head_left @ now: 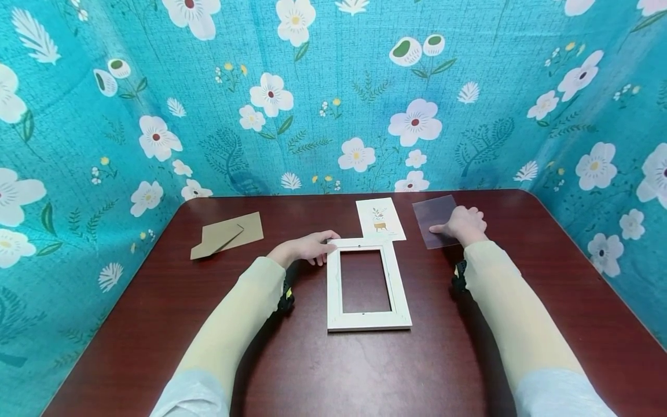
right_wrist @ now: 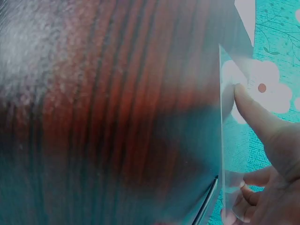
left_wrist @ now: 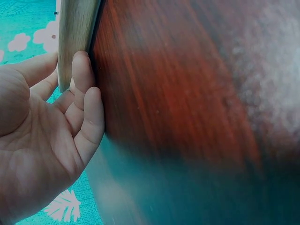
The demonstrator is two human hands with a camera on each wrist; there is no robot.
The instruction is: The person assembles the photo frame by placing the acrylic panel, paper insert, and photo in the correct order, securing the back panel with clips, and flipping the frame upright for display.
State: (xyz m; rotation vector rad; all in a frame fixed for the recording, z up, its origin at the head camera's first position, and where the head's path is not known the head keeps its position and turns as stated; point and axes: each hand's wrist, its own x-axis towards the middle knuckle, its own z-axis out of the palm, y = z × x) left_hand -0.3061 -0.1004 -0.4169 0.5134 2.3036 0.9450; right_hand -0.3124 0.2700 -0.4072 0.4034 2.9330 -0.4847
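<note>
A white picture frame (head_left: 402,292) lies on the dark red table, its opening showing bare wood. My left hand (head_left: 311,248) grips its upper left corner, thumb on top and fingers at the side; in the left wrist view the fingertips (left_wrist: 93,101) curl against the frame's wooden edge (left_wrist: 75,42). To the right, my right hand (head_left: 464,225) holds a clear plastic sheet (head_left: 432,211). Its thumb lies on the sheet, with the other fingers curled at the right edge. The right wrist view has the clear sheet nearly edge-on, thumb and fingertips against it.
A white card (head_left: 385,217) printed with a potted plant lies behind the frame, its lower edge close to the frame's top. At the far left is a brown backing board (head_left: 245,229) with a folded-out stand. A flowered blue cloth (head_left: 323,116) hangs behind the table (head_left: 292,370).
</note>
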